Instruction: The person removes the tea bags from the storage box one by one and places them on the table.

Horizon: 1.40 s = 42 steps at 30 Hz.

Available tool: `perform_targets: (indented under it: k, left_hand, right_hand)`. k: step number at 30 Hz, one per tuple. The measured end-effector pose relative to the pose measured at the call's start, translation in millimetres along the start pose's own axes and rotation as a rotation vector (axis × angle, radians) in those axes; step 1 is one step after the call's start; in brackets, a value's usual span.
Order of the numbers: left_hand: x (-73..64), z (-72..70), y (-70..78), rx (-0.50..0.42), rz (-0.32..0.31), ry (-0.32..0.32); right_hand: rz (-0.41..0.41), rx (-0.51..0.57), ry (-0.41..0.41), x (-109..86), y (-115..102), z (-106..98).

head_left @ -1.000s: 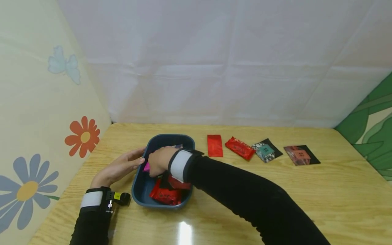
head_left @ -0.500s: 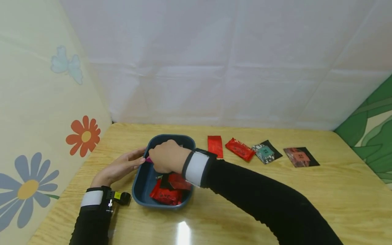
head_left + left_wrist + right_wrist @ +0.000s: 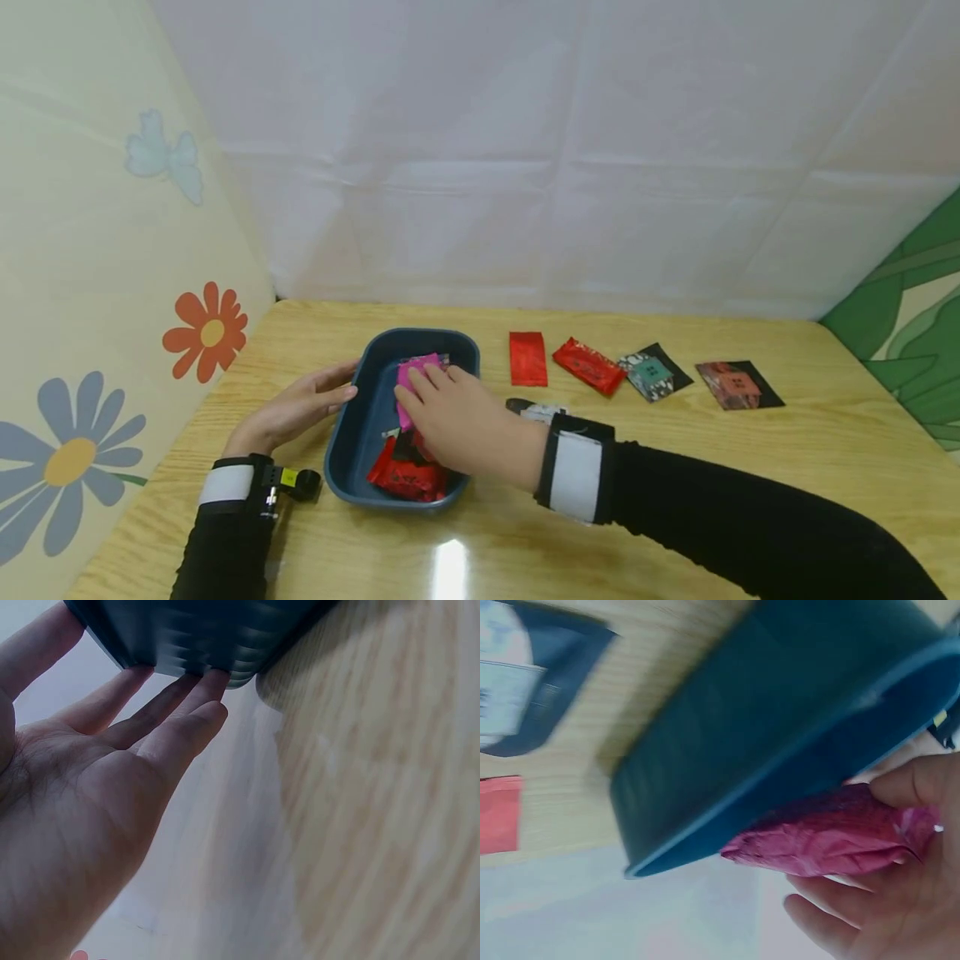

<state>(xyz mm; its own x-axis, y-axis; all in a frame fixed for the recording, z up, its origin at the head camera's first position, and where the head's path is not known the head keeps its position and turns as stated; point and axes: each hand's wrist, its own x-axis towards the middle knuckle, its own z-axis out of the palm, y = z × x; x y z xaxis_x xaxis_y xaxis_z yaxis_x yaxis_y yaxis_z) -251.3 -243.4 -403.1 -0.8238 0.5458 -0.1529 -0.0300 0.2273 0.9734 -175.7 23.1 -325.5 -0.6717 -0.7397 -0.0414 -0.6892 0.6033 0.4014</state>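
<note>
A dark blue-green plastic tub (image 3: 347, 467) stands on the wooden table, with a shiny red packet (image 3: 408, 480) and a partly hidden dark packet inside. My left hand (image 3: 296, 408) touches its left side, and in the left wrist view the extended fingertips (image 3: 139, 673) rest against the outer wall. My right hand (image 3: 468, 425) is over the tub's right side. It holds a bright pink packet (image 3: 406, 379) between thumb and fingers. From the right wrist, the crinkled pink packet (image 3: 817, 838) shows near the tub's rim, fingers behind it.
Right of the tub lie a flat red packet (image 3: 528, 359), a puffy red packet (image 3: 588, 365), a black packet with a green label (image 3: 654, 372) and a black packet with a reddish label (image 3: 738, 385). A white cloth wall (image 3: 525, 167) rises behind the table.
My right hand has moved back and to the right from deep in the tub, turning so the back of its fingers shows. The pink packet came with it, more exposed. The left hand stayed put.
</note>
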Motion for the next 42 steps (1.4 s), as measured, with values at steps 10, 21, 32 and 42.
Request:
perform_targets:
  k: [10, 21, 32, 42]
  left_hand:
    - [1.3, 0.2, -1.4, -0.004, 0.006, -0.007]
    - [-0.2, 0.6, -0.8, 0.014, 0.0, 0.003]
    - [-1.5, 0.8, 0.0, 0.016, -0.002, 0.003]
    - [-1.3, 0.9, 0.0, 0.01, 0.005, -0.007]
  right_hand:
    - [-0.023, 0.046, -0.01, -38.9, -1, 10]
    - [-0.005, 0.133, 0.071, -76.3, 3, 26]
    - [0.037, 0.164, 0.015, -110.5, 18, 36]
    - [0.086, 0.117, 0.004, -144.0, 31, 49]
